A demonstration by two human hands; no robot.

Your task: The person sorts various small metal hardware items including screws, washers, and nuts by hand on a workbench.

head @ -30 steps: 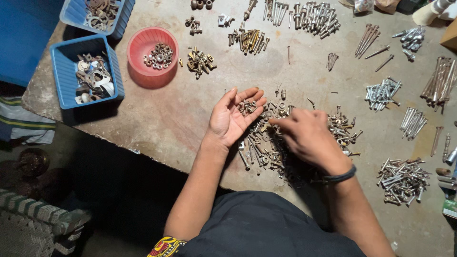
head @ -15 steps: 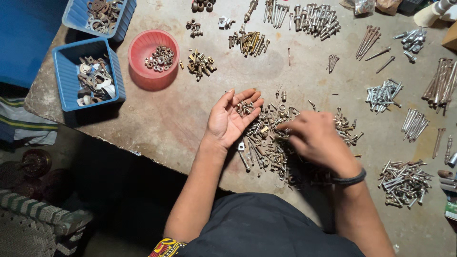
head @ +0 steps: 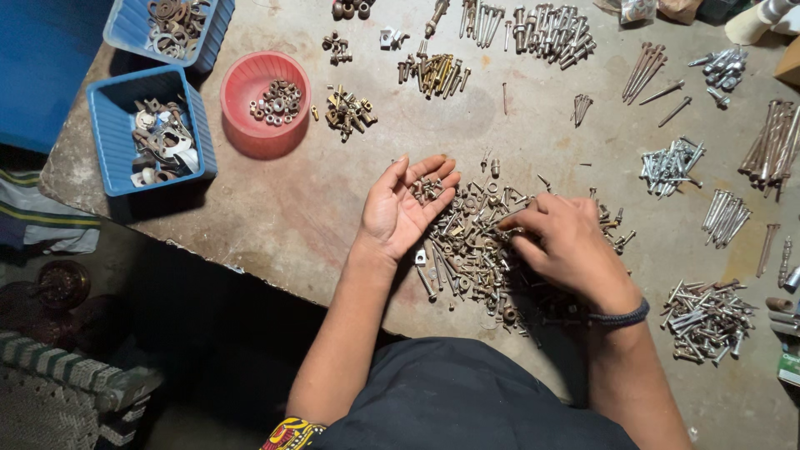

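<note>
The right hand [head: 571, 246] has slid rightward across the mixed heap of screws and nuts [head: 475, 242] at centre frame since a second ago, so the picking goes on; its fingers curl down into the heap, though whether they pinch a piece I cannot tell. The left hand [head: 404, 204] stays palm up and open, cupping a few small fasteners [head: 429, 190]. Upper left sit a red bowl of nuts [head: 250, 125] and blue trays [head: 112, 125].

Left hand [head: 398, 208] palm up, cupped; right hand [head: 567, 246] palm down, fingers pinching.
</note>
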